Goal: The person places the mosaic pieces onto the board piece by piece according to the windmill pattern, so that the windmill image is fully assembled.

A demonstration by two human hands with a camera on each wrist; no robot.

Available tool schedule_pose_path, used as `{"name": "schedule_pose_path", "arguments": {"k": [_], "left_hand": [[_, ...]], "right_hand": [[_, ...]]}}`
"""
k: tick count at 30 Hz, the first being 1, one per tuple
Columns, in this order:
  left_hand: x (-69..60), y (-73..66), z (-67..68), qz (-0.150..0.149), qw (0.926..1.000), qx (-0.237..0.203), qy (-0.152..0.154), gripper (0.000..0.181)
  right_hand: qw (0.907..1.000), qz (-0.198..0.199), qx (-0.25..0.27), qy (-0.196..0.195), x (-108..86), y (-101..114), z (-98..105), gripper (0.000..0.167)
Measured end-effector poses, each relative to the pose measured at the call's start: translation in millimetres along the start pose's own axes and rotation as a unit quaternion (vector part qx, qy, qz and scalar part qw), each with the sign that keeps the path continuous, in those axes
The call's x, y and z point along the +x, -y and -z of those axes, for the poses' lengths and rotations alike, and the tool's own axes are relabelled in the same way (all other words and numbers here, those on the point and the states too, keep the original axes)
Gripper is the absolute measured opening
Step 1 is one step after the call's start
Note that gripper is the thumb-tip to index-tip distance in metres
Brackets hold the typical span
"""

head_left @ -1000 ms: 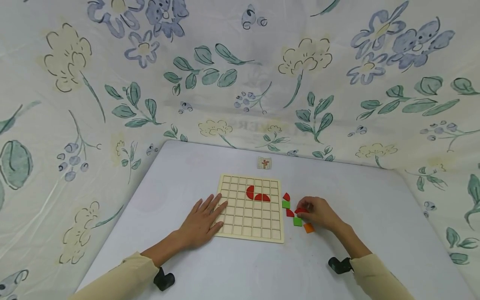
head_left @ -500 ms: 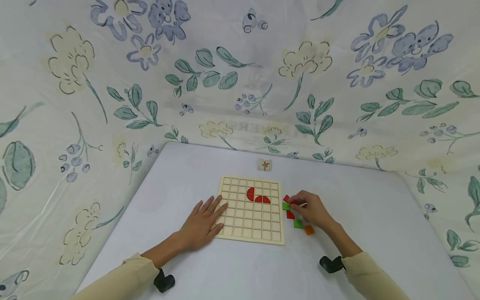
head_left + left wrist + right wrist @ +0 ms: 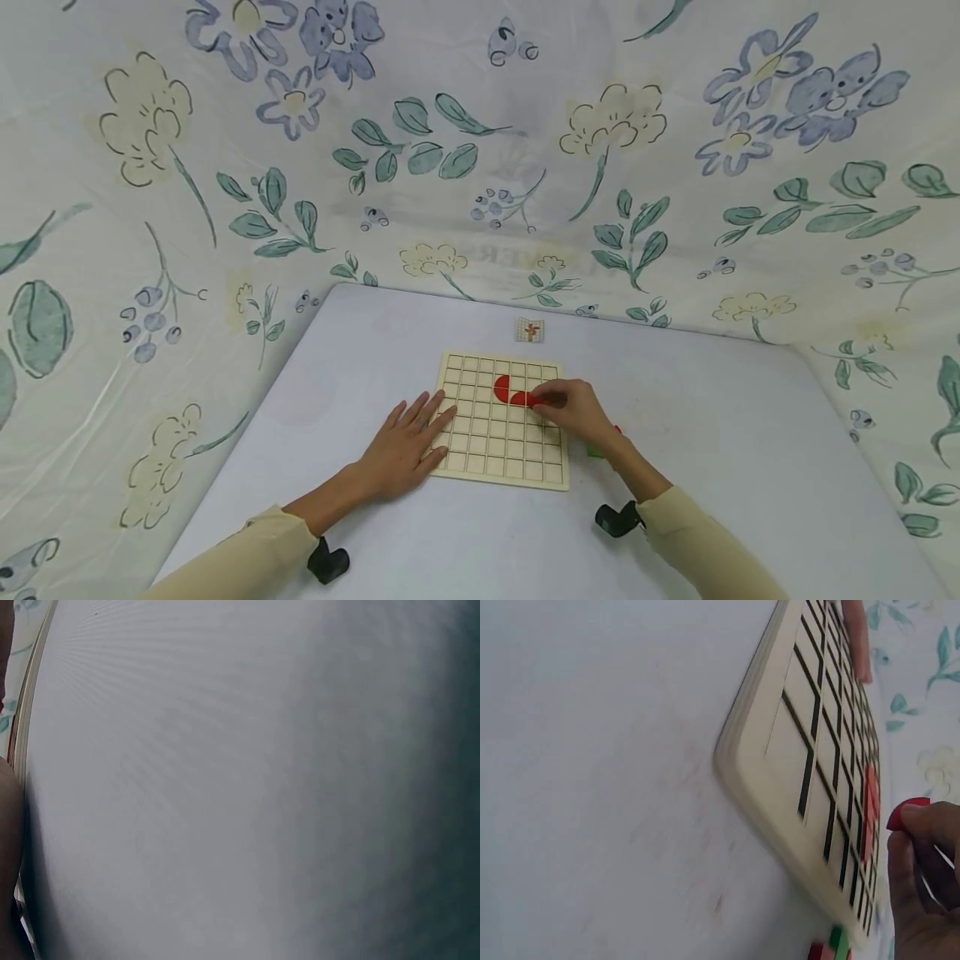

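A wooden grid board (image 3: 480,450) lies on the white table. My left hand (image 3: 401,450) rests spread on its left edge, fingers straight. Over the board's right side, my right hand (image 3: 576,410) pinches a small red piece with a curved edge (image 3: 906,814) between thumb and fingertips, above the surface in the right wrist view. Red pieces sit in the grid: a half-round pair (image 3: 502,389) and another red shape (image 3: 519,399), partly covered by my right fingers. The left wrist view shows mostly tabletop, with a sliver of hand at its left.
A green tile (image 3: 595,452) lies right of the board, mostly hidden by my right forearm; a red block (image 3: 821,951) shows near it in the right wrist view. A small patterned card (image 3: 530,330) lies behind the board. Floral cloth (image 3: 480,208) surrounds the table.
My right hand has carried the red piece left from the loose tiles to over the board's right side. The left hand has stayed on the board.
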State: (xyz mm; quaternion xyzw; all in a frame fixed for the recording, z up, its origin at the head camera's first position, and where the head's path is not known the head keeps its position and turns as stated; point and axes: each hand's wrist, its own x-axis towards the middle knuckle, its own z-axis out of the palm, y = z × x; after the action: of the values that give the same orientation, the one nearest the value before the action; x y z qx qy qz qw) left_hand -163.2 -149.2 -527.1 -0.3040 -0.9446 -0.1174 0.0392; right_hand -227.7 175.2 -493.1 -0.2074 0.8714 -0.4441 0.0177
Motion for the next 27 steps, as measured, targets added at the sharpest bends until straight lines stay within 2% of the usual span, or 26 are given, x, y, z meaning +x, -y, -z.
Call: {"name": "schedule_pose_path", "arguments": {"k": [5, 8, 12, 17, 22, 27], "left_hand": [[0.0, 0.1, 0.1, -0.001, 1.0000, 0.005, -0.004, 0.061], [0.0, -0.1, 0.3, -0.004, 1.0000, 0.005, -0.007, 0.061], [-0.3, -0.5, 0.5, -0.009, 0.9999, 0.002, -0.012, 0.061], [-0.8, -0.3, 0.5, -0.010, 0.9999, 0.000, -0.013, 0.061], [-0.7, -0.8, 1.2, -0.011, 0.9998, 0.001, -0.015, 0.061], [-0.5, -1.8, 1.7, -0.012, 0.9998, 0.000, -0.017, 0.060]], "right_hand": [[0.9997, 0.018, 0.017, 0.009, 11.1, 15, -12, 0.025], [0.9994, 0.017, 0.029, 0.004, 14.9, 21, -18, 0.020], [0.9995, -0.001, 0.026, -0.017, 18.5, 25, -25, 0.006], [0.9974, -0.017, 0.044, -0.055, 21.1, 27, -31, 0.011], [0.9970, -0.023, 0.048, -0.057, 21.7, 26, -36, 0.017], [0.9962, -0.041, 0.048, -0.060, 19.7, 33, -42, 0.007]]}}
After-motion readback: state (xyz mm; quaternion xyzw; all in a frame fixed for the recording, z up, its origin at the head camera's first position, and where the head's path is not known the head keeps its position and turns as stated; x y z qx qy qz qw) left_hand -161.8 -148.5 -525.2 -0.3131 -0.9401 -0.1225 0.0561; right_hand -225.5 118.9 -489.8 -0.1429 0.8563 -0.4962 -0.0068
